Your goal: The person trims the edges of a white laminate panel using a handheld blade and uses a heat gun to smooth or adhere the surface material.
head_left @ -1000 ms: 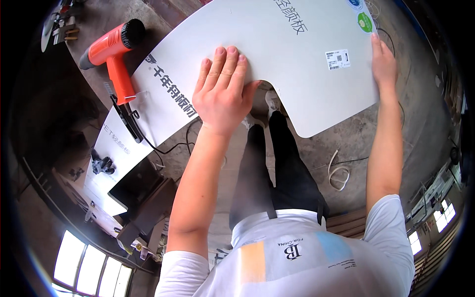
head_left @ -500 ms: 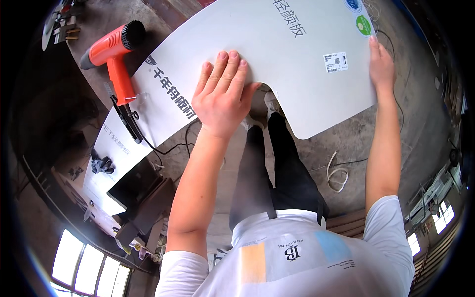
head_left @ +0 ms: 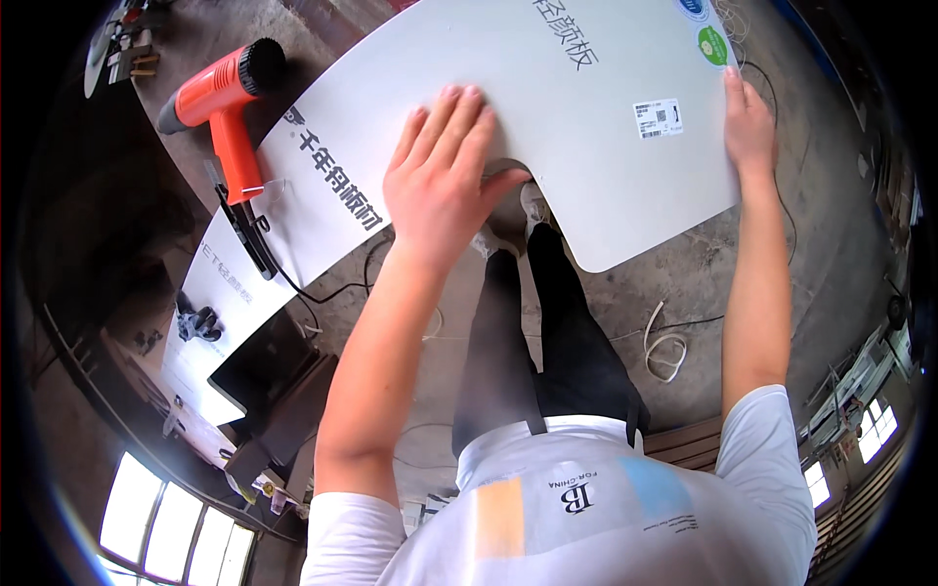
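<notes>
While it lies flat over the concrete floor (head_left: 782,293), the curved white panel (head_left: 586,127) is pressed by the left hand (head_left: 445,186), grip spread open, and its right edge is clasped by the right hand (head_left: 747,127); an orange heat gun (head_left: 220,98) rests on its left end.

A workshop, bare stained concrete floor (head_left: 831,244), orange heat gun (head_left: 227,103), loose cables (head_left: 666,350), big industrial windows (head_left: 166,518), cluttered edges

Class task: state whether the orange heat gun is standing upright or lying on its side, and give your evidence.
Lying on its side. The orange heat gun rests flat on the white board, barrel and handle both against the surface.
</notes>
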Available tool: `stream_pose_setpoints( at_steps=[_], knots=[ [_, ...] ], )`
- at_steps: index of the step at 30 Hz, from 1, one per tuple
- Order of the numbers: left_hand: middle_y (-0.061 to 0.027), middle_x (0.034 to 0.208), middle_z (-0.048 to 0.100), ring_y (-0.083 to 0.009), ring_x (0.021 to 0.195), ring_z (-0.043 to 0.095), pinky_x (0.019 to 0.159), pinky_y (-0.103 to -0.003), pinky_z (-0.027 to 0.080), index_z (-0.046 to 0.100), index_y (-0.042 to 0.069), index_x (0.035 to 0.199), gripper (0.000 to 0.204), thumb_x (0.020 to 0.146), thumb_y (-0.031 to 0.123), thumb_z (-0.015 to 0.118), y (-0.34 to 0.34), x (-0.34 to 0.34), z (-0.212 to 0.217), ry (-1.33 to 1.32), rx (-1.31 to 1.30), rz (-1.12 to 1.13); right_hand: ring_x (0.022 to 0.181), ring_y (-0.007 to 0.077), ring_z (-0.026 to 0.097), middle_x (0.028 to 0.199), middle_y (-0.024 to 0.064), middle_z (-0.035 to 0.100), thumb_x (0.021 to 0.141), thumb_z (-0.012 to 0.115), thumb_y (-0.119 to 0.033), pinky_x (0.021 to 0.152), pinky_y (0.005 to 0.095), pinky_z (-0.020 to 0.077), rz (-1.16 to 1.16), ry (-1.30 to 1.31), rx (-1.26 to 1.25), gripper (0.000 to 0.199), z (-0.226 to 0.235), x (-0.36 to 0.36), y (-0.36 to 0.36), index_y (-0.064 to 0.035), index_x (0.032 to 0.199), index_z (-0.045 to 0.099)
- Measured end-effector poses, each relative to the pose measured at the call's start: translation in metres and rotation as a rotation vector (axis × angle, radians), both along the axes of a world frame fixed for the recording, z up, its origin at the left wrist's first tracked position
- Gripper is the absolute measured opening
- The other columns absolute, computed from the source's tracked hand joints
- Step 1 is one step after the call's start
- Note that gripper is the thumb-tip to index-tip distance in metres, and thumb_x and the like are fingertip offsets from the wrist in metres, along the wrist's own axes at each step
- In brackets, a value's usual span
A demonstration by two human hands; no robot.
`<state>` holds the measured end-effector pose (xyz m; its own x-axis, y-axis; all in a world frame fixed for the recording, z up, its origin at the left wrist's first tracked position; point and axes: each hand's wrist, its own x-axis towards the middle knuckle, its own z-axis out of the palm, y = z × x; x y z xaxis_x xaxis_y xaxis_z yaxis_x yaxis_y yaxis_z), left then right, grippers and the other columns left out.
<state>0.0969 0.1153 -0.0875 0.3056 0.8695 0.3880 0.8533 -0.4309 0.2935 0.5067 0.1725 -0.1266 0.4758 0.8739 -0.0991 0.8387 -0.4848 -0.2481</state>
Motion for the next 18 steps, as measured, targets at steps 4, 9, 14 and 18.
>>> stream_pose_setpoints(
  at_steps=[4,9,14,18],
  knots=[
    [-0.0037,0.128,0.079,-0.0210,0.129,0.071,0.110,-0.040,0.057,0.083,0.013,0.109,0.051,0.067,0.038,0.096,0.017,-0.006,0.002,0.019,-0.043,-0.139,0.122,0.0358,0.070,0.126,0.0123,0.078,0.101,0.039,-0.079,0.104,0.0457,0.0512,0.009,0.123,-0.032,0.076,0.007,-0.006,0.001,-0.0209,0.135,0.074],
    [-0.0013,0.128,0.079,-0.0166,0.128,0.071,0.109,-0.036,0.059,0.084,0.014,0.108,0.052,0.063,0.037,0.096,0.021,-0.002,0.010,0.076,-0.034,-0.134,0.123,0.0363,0.070,0.127,0.0134,0.077,0.102,0.038,-0.079,0.105,0.0463,0.0510,0.018,0.143,-0.037,0.076,0.012,-0.003,0.005,-0.0201,0.134,0.074],
    [-0.0068,0.135,0.076,-0.0221,0.131,0.070,0.108,-0.036,0.058,0.081,0.010,0.117,0.042,0.079,0.022,0.093,0.009,0.001,0.017,0.013,-0.161,-0.088,0.127,0.0375,0.068,0.132,0.0144,0.076,0.102,0.038,-0.079,0.107,0.0483,0.0505,-0.003,0.100,-0.112,0.078,0.008,-0.002,0.004,-0.0204,0.140,0.072],
    [-0.0164,0.138,0.073,-0.0271,0.130,0.068,0.116,-0.038,0.049,0.073,0.000,0.132,0.032,0.100,0.006,0.072,-0.075,0.017,0.035,-0.800,-0.520,0.202,0.128,0.0383,0.067,0.132,0.0147,0.076,0.101,0.038,-0.080,0.107,0.0486,0.0503,-0.008,0.039,-0.067,0.079,-0.001,0.002,0.004,-0.0203,0.140,0.072]
  ],
)
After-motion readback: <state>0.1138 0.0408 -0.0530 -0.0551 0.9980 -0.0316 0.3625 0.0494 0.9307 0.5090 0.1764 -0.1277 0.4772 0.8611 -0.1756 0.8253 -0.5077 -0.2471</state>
